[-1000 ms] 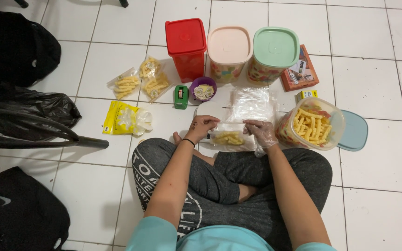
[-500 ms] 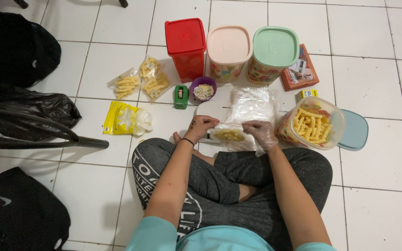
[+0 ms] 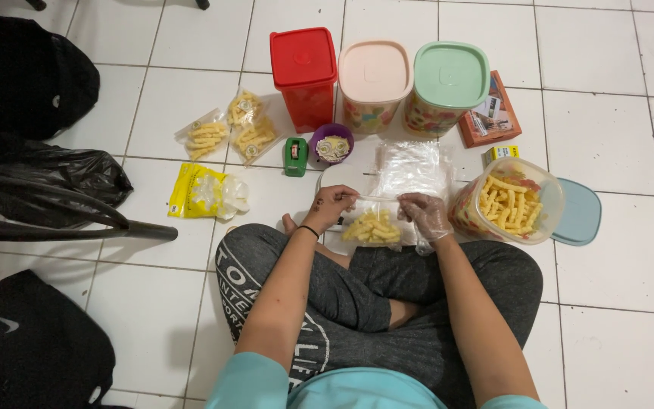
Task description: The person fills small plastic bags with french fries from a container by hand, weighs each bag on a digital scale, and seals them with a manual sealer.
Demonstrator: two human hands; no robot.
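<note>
Both hands pinch the top edge of a small clear bag of yellow snack sticks, which lies on the white tile floor just in front of the person's crossed legs. Left hand, bare with a dark band at the wrist, grips the bag's left corner; right hand, in a thin clear plastic glove, grips the right corner. Just right of the gloved hand stands an open clear tub of the same sticks, its pale blue lid lying beside it. Behind the bag lies a stack of empty clear bags. Farther back stand a red container, a pink-lidded one and a green-lidded one. Two filled bags lie to the left.
</note>
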